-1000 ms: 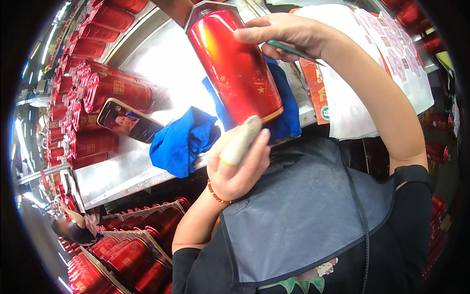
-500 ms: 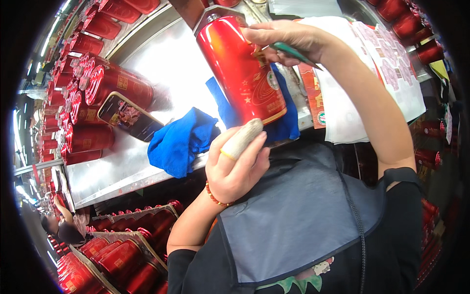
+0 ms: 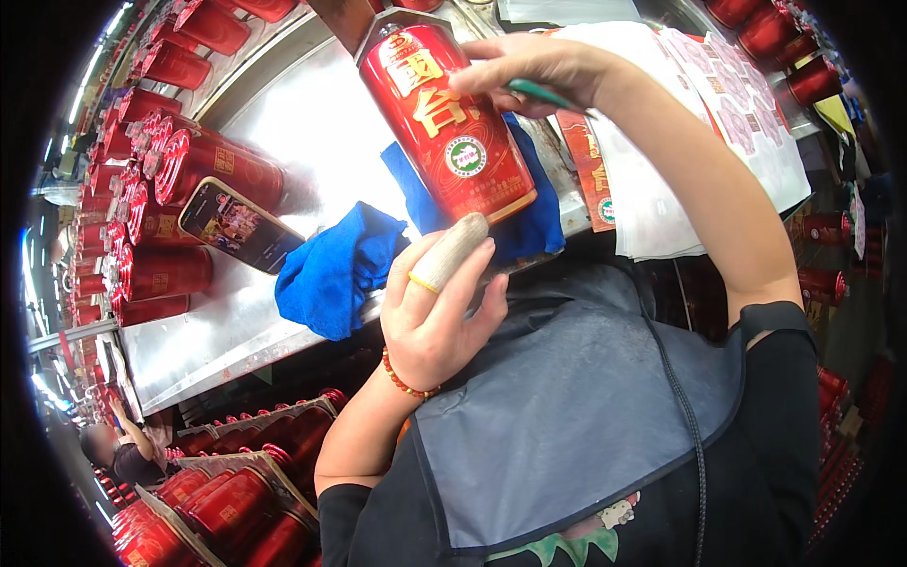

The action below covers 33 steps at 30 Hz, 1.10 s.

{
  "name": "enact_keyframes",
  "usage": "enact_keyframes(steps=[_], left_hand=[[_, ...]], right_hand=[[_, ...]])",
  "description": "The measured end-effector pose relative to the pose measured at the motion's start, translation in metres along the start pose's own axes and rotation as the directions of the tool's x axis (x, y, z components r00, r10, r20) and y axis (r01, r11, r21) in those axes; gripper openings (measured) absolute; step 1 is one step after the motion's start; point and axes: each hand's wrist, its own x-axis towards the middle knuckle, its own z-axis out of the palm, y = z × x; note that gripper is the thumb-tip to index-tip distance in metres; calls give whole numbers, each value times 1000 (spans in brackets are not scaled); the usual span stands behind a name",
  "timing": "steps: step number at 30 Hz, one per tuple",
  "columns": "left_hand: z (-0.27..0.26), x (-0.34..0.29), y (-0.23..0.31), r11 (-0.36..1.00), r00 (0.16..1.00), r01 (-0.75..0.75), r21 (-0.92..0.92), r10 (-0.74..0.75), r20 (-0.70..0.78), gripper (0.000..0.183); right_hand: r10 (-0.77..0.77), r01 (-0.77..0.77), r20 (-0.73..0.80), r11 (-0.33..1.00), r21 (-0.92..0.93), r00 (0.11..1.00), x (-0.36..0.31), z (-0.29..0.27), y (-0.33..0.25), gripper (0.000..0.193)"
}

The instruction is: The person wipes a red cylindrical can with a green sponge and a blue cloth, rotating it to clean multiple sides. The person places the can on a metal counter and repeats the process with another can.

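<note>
A glossy red bottle [image 3: 439, 123] lies tilted on a blue cloth [image 3: 518, 236], its gold characters and round white-and-green label turned up. My right hand [image 3: 539, 71] reaches over its far right side, fingers against the bottle. A slim green pointed tool [image 3: 543, 93] is tucked in that hand; its exact kind is unclear. My left hand [image 3: 435, 307] is at the bottle's base, fingers stretched and thumb apart, with a pale fabric finger cot [image 3: 453, 250] on one finger. The fingertips are at or just touching the base edge. A second, crumpled blue cloth [image 3: 331, 274] lies left of that hand.
A phone [image 3: 236, 225] leans against several red bottles [image 3: 208, 170] on the metal table [image 3: 189, 354]. White label sheets [image 3: 661, 180] lie to the right, beside a red printed strip [image 3: 588, 170]. Crates of red bottles [image 3: 227, 501] stand below left. Another person [image 3: 132, 454] is far left.
The bottle has turned about its length, so gold characters and the round label now face up. My right hand has shifted slightly left along with it; my left thumb is further out.
</note>
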Motion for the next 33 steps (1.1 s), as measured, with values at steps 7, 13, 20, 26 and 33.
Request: enact_keyframes(steps=[7,13,20,26,33], left_hand=[[-3,5,3,998,999,-6,65,3,47,43],[-3,7,10,996,998,25,81,-29,49,40],[-6,9,12,991,994,26,130,-39,97,41],[-7,12,14,987,995,4,159,-20,101,40],[-10,17,17,983,987,4,183,-33,158,40]], right_hand=[[-58,-10,-169,926,-376,984,-3,29,-33,99],[-4,-1,35,988,153,999,11,6,19,98],[-60,-2,-167,938,-347,984,3,26,-26,106],[-137,141,-42,984,111,990,17,13,18,86],[-80,8,-112,849,-529,991,1,25,-40,107]])
